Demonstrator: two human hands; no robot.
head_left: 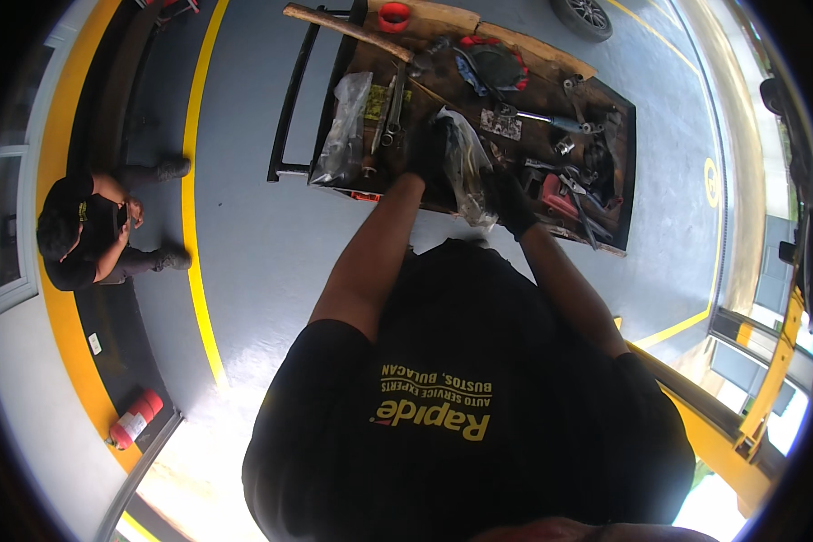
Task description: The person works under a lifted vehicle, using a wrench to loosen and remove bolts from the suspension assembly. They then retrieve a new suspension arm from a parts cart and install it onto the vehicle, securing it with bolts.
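Clear plastic bag (pixel 466 172) lies between our gloved left hand (pixel 427 150) and right hand (pixel 509 200), at the near edge of the tool cart (pixel 630 176); we cannot tell how far either is closed. We'd best support both sides, easing rather than tugging

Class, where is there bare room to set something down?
Grey floor lies bare between the left yellow line and the tool cart. Crowded: the cart's near right corner (tools) and near middle (left hand, right hand, plastic bag).
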